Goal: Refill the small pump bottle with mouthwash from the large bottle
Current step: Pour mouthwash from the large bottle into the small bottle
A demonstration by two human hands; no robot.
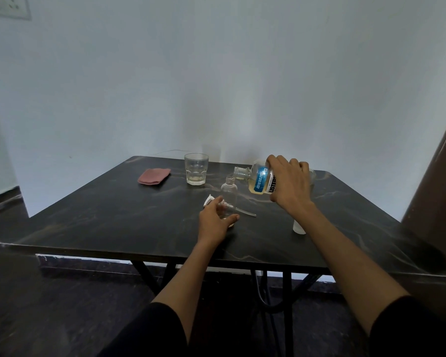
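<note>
Gripping the large mouthwash bottle (pixel 262 180), right hand (pixel 290 184) tips it sideways, open neck near the small bottle's (pixel 229 195) mouth. Left hand (pixel 215 220) curls round the small bottle's base, upright on the dark table (pixel 101 215). Nearby: pump head (pixel 213 202) with tube, white cap (pixel 299 228), glass tumbler (pixel 196 169), folded pink cloth (pixel 153 176). Label partly legible: "LISTER".

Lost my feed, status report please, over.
Right hand grips tilted large bottle, mouth beside small bottle opening. Left hand steadies its base. Nothing in the way.
</note>
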